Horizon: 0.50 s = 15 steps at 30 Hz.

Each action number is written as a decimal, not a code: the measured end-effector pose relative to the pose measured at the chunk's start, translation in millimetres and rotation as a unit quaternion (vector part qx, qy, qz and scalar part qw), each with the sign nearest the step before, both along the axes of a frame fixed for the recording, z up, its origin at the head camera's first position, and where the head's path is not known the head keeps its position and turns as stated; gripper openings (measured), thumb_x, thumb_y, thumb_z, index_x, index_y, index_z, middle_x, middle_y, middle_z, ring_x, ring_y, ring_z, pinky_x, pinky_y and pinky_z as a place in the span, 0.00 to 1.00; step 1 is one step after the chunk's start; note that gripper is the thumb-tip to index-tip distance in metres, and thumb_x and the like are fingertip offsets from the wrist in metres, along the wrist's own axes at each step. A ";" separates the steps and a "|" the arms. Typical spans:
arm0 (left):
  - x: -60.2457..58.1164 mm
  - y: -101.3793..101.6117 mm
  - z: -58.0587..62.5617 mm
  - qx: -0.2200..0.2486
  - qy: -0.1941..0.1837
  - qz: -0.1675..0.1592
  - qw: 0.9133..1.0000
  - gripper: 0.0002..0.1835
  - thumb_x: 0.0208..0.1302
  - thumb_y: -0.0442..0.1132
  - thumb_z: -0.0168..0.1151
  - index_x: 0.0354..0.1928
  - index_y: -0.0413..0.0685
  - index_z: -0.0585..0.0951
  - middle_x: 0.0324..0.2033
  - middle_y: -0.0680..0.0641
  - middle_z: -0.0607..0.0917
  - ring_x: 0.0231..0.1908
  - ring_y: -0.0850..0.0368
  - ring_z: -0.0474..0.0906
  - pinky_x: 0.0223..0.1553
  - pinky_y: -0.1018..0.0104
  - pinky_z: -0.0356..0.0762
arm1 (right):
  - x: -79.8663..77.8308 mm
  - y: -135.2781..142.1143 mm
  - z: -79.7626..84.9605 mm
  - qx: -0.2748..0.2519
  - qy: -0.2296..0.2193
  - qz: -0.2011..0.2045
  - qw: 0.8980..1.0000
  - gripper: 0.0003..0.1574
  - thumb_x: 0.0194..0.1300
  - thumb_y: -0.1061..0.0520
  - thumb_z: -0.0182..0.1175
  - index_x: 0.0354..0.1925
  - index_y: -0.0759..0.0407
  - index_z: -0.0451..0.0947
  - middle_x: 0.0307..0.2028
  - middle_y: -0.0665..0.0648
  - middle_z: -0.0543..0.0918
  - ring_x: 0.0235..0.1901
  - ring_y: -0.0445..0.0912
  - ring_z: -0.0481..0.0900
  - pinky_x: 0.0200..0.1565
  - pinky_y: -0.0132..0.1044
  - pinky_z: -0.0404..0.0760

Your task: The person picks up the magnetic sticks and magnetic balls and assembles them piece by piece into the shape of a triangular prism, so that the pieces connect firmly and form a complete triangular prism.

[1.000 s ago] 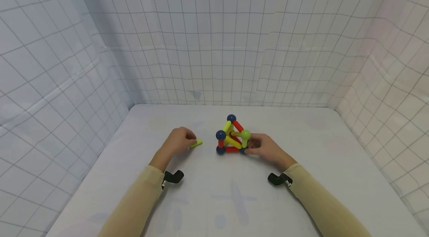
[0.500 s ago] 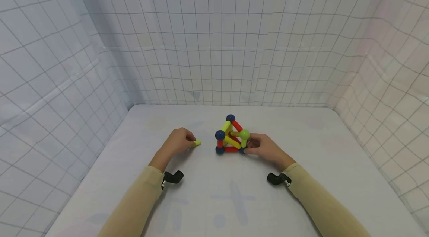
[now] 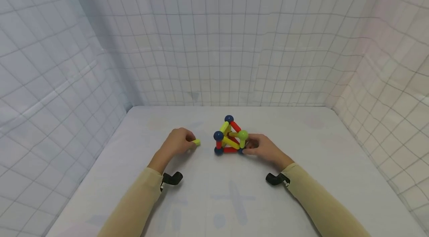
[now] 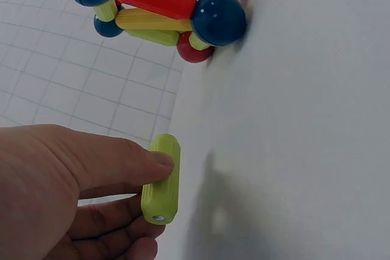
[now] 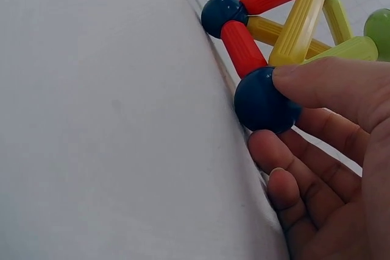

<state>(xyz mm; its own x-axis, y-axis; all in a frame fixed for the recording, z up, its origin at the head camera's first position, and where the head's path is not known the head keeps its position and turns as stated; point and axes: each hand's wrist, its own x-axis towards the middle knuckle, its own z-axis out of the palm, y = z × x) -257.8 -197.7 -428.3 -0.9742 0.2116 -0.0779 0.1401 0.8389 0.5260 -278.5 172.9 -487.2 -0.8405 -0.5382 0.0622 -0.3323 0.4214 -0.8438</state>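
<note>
My left hand [image 3: 179, 141] pinches a short lime-green magnetic rod [image 4: 161, 181] between thumb and fingers, close over the table. A metal dot shows in the rod's near end. To its right stands a frame of magnetic rods and balls [image 3: 230, 150], with red, yellow and lime rods joined by balls. My right hand [image 3: 264, 148] grips the frame's near right corner, thumb and fingers around a dark blue ball [image 5: 263, 100]. A lime-green ball [image 3: 243, 135] sits above that corner. Another dark blue ball [image 4: 218, 19] marks the frame's corner nearest my left hand.
The white table [image 3: 214, 199] spreads in front of and around the hands. Grid-patterned white cloth walls [image 3: 211, 43] enclose it at the back and both sides. Black camera mounts [image 3: 172, 178] sit at both wrists.
In my left fingers the lime rod has turned, so less of it sticks out toward the frame. My right hand still holds the frame's corner; everything appears shifted slightly left.
</note>
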 end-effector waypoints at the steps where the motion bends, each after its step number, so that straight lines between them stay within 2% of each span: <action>1: 1.2 0.7 3.0 0.001 0.005 -0.003 1.000 0.10 0.69 0.39 0.74 0.48 0.42 0.92 0.39 0.49 0.90 0.39 0.54 0.83 0.44 0.54 0.84 | 0.1 -0.7 0.3 -0.003 0.001 0.001 1.000 0.22 0.67 0.52 0.77 0.56 0.55 0.86 0.41 0.50 0.88 0.40 0.49 0.85 0.46 0.44 0.82; 4: 5.2 3.6 12.0 0.004 0.021 -0.012 1.000 0.11 0.71 0.40 0.72 0.49 0.43 0.92 0.40 0.49 0.90 0.41 0.53 0.83 0.47 0.52 0.83 | 0.1 -3.1 -0.5 -0.011 0.003 -0.001 1.000 0.22 0.66 0.52 0.77 0.56 0.54 0.86 0.41 0.50 0.88 0.41 0.49 0.86 0.47 0.45 0.82; 10: 14.6 13.1 26.1 0.008 0.062 -0.037 0.997 0.10 0.74 0.40 0.71 0.51 0.44 0.92 0.40 0.51 0.89 0.41 0.54 0.80 0.45 0.54 0.81 | 1.7 -4.9 -3.8 -0.021 0.006 -0.006 1.000 0.20 0.67 0.50 0.78 0.54 0.52 0.88 0.42 0.49 0.88 0.41 0.49 0.86 0.48 0.46 0.82; 15: 23.0 22.2 40.6 0.020 0.086 -0.039 0.995 0.11 0.74 0.41 0.72 0.53 0.45 0.91 0.43 0.51 0.89 0.43 0.54 0.81 0.45 0.56 0.82 | 4.0 -2.5 -3.4 -0.030 0.008 -0.010 0.999 0.14 0.69 0.50 0.76 0.51 0.50 0.89 0.43 0.49 0.88 0.42 0.50 0.86 0.51 0.48 0.83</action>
<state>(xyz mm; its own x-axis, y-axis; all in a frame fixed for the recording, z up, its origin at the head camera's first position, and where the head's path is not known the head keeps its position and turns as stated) -234.8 -175.5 -387.7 -0.9530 0.2867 0.0981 0.2947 0.8013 0.5206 -274.5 170.4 -490.6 -0.8497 -0.5163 0.1069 -0.3376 0.3770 -0.8625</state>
